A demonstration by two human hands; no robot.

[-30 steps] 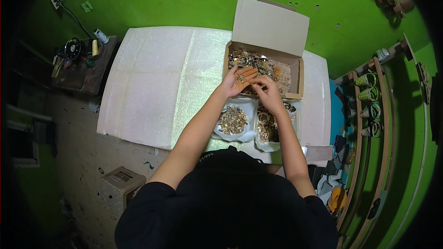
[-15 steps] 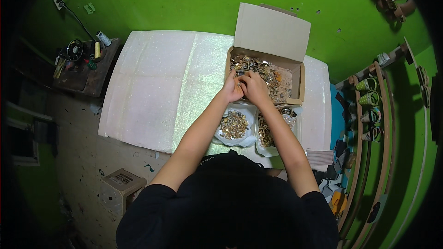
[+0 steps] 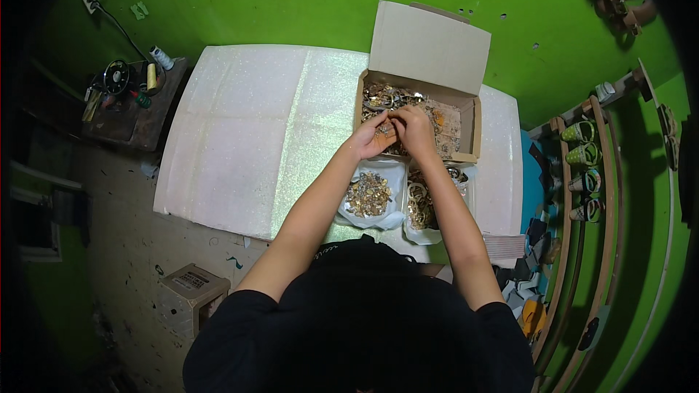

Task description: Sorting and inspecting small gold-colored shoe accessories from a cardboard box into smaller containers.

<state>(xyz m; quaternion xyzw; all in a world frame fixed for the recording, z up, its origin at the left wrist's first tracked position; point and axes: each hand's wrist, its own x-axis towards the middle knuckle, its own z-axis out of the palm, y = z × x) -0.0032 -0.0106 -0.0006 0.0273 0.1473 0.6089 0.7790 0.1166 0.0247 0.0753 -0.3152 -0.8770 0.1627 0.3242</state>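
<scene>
An open cardboard box (image 3: 470,113) with its lid up stands at the far right of the white glittery sheet (image 3: 247,131). It holds a heap of small gold and silver metal pieces (image 3: 382,96). My left hand (image 3: 371,137) and my right hand (image 3: 413,127) meet over the near edge of the box, fingers pinched together on a small metal piece between them. Below my hands lie two clear plastic bags: the left bag (image 3: 369,195) holds small gold bits, the right bag (image 3: 419,204) holds gold rings.
A dark side stand (image 3: 124,98) with thread spools and tools is at the far left. A small cardboard box (image 3: 191,284) sits on the floor near left. Curved wooden racks (image 3: 582,167) with green footwear stand at the right, before the green wall (image 3: 291,0).
My hands have drawn closer together and shifted slightly left over the near edge of the box, now pinching the same small piece.
</scene>
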